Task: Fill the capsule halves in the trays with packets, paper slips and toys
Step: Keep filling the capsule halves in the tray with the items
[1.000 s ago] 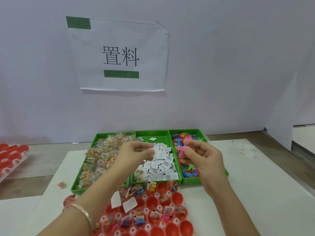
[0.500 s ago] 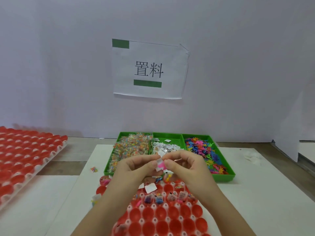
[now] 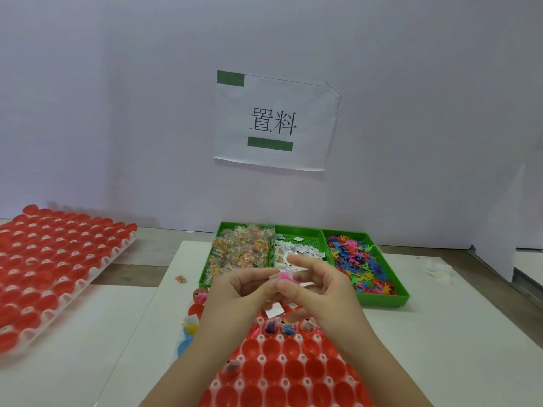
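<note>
- Left hand [image 3: 235, 289] and right hand [image 3: 320, 292] are drawn together, fingertips meeting. Both pinch one pink toy [image 3: 284, 277] between them.
- Something pale sits against the toy on the left-hand side. Slip or wrapper: too blurred to tell.
- Directly beneath both hands and wrists is a white tray [image 3: 216, 384] of red capsule halves [image 3: 271, 346].
- The capsule row just under the fingertips holds small coloured contents. The rows nearer the wrists look mostly bare, with one filled half by the left forearm.
- A loose white slip [image 3: 274, 312] lies on the tray just below the fingertips.
- Beyond the hands stand three green bins [image 3: 382, 301], side by side and touching.
- Bin contents: packets [image 3: 241, 254] beyond the left hand, paper slips [image 3: 302, 251] straight past the fingertips, toys [image 3: 361, 265] beyond the right hand.
- One stray packet [image 3: 181, 279] lies on the table just left of the left hand.
- A second tray [image 3: 94, 273] of red halves lies well out to the left.
- A yellow-and-blue item [image 3: 188, 333] lies beside the tray at the left wrist; I cannot tell what it is.
- A paper sign [image 3: 276, 121] hangs on the wall above the hands.
</note>
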`<control>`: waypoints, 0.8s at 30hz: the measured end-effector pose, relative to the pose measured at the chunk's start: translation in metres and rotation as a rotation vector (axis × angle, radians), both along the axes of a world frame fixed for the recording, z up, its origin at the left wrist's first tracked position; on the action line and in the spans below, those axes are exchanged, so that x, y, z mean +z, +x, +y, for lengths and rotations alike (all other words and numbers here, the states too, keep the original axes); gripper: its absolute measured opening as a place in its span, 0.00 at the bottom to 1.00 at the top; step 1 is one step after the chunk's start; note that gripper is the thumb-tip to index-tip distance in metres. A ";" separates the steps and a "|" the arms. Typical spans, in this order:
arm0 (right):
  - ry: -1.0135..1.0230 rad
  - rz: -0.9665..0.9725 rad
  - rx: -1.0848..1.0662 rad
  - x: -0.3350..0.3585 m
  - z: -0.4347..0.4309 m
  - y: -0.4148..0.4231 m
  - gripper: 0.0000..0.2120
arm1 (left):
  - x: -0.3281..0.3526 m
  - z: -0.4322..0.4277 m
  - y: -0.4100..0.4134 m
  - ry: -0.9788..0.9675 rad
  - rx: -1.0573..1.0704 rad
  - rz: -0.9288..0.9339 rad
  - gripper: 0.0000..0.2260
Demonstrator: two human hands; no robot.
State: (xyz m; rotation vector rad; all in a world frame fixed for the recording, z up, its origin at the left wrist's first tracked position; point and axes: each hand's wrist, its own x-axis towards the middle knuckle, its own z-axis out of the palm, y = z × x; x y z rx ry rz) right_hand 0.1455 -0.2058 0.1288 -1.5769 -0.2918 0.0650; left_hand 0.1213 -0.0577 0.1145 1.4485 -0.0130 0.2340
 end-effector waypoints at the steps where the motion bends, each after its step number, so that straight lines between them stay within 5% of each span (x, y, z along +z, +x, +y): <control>1: -0.011 0.013 0.016 -0.003 0.000 0.001 0.15 | -0.004 0.001 0.001 0.006 -0.009 0.011 0.06; 5: 0.026 -0.012 -0.054 -0.014 -0.011 0.009 0.08 | -0.019 0.009 0.013 0.082 -0.010 0.048 0.04; 8: 0.161 -0.074 -0.201 -0.013 -0.035 0.020 0.08 | -0.033 0.030 0.047 0.195 0.229 0.054 0.05; 13: 0.395 -0.157 -0.390 -0.002 -0.075 0.038 0.07 | -0.056 0.060 0.120 0.786 0.220 0.192 0.07; 20: 0.471 -0.206 -0.475 -0.006 -0.082 0.047 0.09 | -0.053 0.047 0.172 1.279 0.204 0.356 0.13; 24: 0.471 -0.207 -0.488 -0.001 -0.085 0.053 0.09 | -0.049 0.048 0.182 1.386 0.248 0.301 0.14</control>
